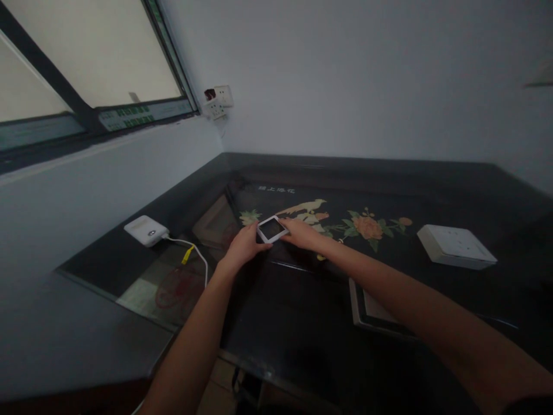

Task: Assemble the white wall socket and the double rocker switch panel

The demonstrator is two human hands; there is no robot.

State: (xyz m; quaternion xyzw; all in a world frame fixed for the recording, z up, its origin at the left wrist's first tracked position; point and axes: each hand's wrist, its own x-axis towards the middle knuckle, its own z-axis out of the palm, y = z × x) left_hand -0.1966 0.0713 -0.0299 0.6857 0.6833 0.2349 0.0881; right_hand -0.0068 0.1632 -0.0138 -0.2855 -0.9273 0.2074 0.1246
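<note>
Between my two hands is a small white device (272, 229) with a dark square screen, tilted over the black table. My left hand (246, 246) grips its left edge, with the thumb along the lower side. At its right edge, the fingers of my right hand (299, 233) close on the frame. Under and behind the device, the glossy table (276, 323) shows a painted bird and flowers.
On the left lies a white box-like device (147, 230) with a white cable (201, 256) and yellow tag (187, 255). A white box (458, 245) sits at the right. An open-topped or framed tray (374, 311) lies partly under my right forearm. Wall sockets (223, 96) are at the back.
</note>
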